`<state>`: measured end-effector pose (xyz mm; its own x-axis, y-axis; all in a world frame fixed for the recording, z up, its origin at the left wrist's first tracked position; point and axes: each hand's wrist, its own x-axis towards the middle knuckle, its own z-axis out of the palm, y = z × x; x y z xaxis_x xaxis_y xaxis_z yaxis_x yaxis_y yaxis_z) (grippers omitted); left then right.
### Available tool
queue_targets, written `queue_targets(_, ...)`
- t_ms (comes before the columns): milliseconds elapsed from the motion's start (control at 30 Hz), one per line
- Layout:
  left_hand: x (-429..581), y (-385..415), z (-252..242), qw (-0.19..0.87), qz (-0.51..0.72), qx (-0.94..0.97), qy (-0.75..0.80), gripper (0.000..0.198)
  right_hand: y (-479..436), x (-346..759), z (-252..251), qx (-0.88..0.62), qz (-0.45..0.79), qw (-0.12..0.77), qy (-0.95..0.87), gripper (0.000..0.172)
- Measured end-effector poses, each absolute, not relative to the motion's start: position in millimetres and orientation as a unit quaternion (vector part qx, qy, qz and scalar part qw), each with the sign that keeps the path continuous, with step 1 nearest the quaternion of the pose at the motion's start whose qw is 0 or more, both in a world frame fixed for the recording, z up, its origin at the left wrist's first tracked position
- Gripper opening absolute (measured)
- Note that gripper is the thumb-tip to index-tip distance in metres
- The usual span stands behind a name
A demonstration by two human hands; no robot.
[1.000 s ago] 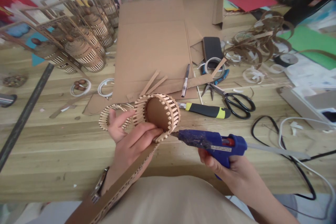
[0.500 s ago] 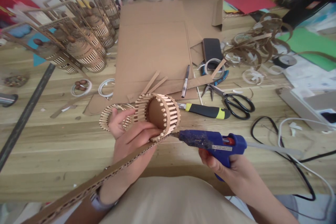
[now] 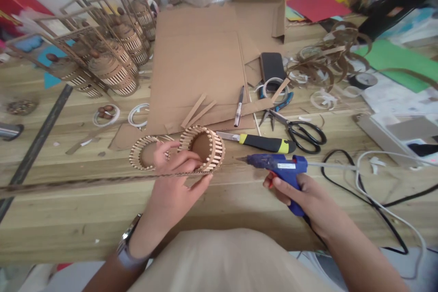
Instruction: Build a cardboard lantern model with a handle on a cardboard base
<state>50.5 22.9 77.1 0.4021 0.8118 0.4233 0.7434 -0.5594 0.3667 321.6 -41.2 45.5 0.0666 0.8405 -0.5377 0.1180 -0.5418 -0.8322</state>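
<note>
My left hand (image 3: 176, 180) grips a small round basket (image 3: 216, 151) made of short wooden sticks with a cardboard base, fingers inside and thumb below the rim. A long corrugated cardboard strip (image 3: 102, 180) runs from the basket's near edge out to the left, pressed under these fingers. In my right hand (image 3: 301, 196) is a blue hot glue gun (image 3: 278, 164), a glue stick poking from its back. Its nozzle points left, a short gap away from the basket. A second stick ring (image 3: 137, 153) lies on the table behind my left hand.
A utility knife (image 3: 263, 142), scissors (image 3: 308, 137), pliers (image 3: 285, 100), a marker (image 3: 238, 107) and a phone (image 3: 273, 67) lie beyond the basket. Finished lantern-like pieces (image 3: 112, 73) stand back left. Cardboard sheets (image 3: 196, 64) cover the middle; cables (image 3: 362, 191) loop at right.
The glue gun's nozzle has drawn away rightward from the basket. My left hand has turned the basket, and the strip's free end has swung up to lie nearly level.
</note>
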Motion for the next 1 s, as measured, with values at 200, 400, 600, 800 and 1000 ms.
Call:
queue_targets(200, 54.9, 24.4, 46.4, 0.062, 0.167, 0.873, 0.455, 0.013, -27.9, 343.4, 39.1, -0.661, 0.615, 0.237, -0.358, 0.056)
queue_targets(400, 55.1, 24.5, 34.7, 0.027, 0.123, 0.892, 0.433, 0.01, -26.5, 354.0, 53.8, -0.76, 0.347, 0.047, -0.548, 0.049)
queue_targets(600, 52.7, 23.1, 31.7, 0.015, 0.125, 0.895, 0.427, 0.003, -28.6, 315.7, 56.3, -0.637, -0.008, 0.139, -0.758, 0.032)
queue_targets(800, 51.2, 19.9, 24.8, 0.006, 0.137, 0.897, 0.42, 0.011, -0.2, 246.7, 34.3, -0.478, -0.038, 0.216, -0.851, 0.026)
queue_targets(1000, 49.3, 20.5, 20.0, -0.001, 0.133, 0.899, 0.418, 0.012, 9.7, 233.1, 22.4, -0.464, -0.079, 0.207, -0.858, 0.03)
